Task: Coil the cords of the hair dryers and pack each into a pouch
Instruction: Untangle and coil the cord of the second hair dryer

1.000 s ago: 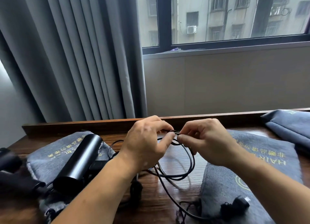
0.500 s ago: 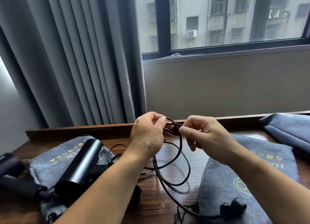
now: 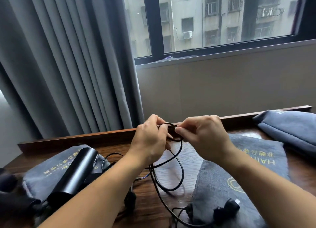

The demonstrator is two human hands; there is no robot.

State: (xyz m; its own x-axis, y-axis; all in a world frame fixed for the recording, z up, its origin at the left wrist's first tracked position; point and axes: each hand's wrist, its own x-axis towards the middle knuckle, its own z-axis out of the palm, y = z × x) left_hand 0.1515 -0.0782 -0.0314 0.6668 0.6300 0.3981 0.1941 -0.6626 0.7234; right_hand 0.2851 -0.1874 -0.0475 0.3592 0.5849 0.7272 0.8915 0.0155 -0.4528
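Seen from the head camera, both hands meet above the rear of the wooden surface [image 3: 191, 153], close to its raised back edge. The left hand [image 3: 148, 142] has its fingers [image 3: 159, 121] curled, and thumb and forefinger are clamped on a small coil of the black cord [image 3: 183, 174]. The right hand [image 3: 205, 139] faces it from the other side. Its fingers [image 3: 188, 123] are also bent, and thumb and forefinger pinch the same coil where the two hands nearly touch.

Below the hands the cord hangs in loose loops that reach down to the surface between the two nearer pouches. One strand runs on toward the bottom edge of the picture.

The black hair dryer [image 3: 75, 173] lies on its side on the left pouch [image 3: 51, 166], a grey one with gold lettering. Its barrel points toward the near left corner. At the far left edge lies a second dark object [image 3: 10, 190], too blurred to name.

The right pouch [image 3: 266, 152], grey with gold print, lies flat under the right forearm. A black plug-like piece [image 3: 230, 204] rests at its near end. A third pouch [image 3: 287, 125], bluish grey, lies at the far right against the back edge.

Behind the surface hang a grey curtain [image 3: 68, 57] and a dark-framed window [image 3: 222, 19].
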